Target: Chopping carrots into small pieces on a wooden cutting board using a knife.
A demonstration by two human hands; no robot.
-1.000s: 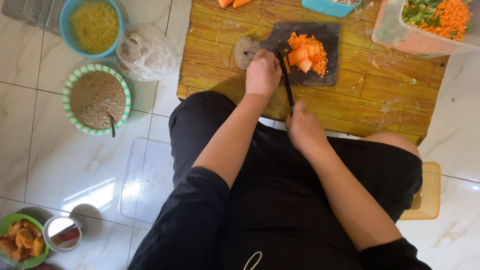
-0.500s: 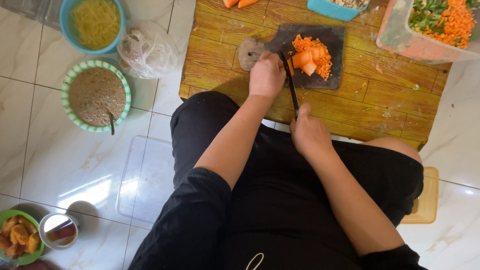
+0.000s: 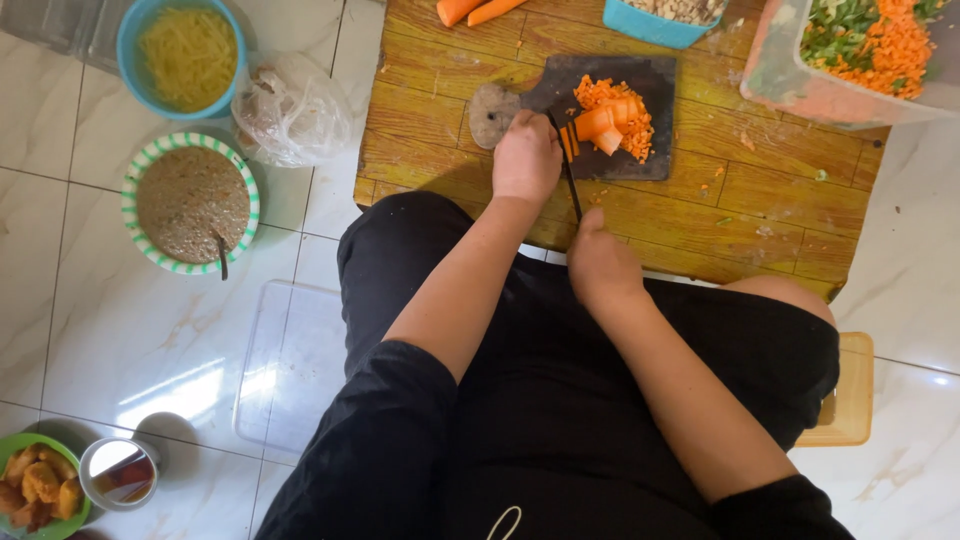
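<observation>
- Since the earlier frames the left hand (image 3: 527, 158) has slid a little along the carrot (image 3: 600, 122) and the knife (image 3: 566, 170) has worked further into it; more slices lie loose at the cut end.
- The low wooden table (image 3: 480, 70) sits far from the person's lap, on a white tiled floor (image 3: 130, 310).
- A dark cutting board (image 3: 655, 150) lies on the table, far centre, with diced carrot heaped on its far right part.
- Left of the table, on the floor: a blue bowl (image 3: 128, 40) of yellow shreds, a green-rimmed bowl (image 3: 130, 215) of brown paste, a plastic bag (image 3: 295, 110).
- The left hand is closed down on the carrot, pinning it to the board.
- The right hand (image 3: 600, 265) is wrapped round the knife handle, near edge of the table.
- Risk, as I judge it: the blade runs just beside the left fingers; a rolling carrot or a slip could nick them.
</observation>
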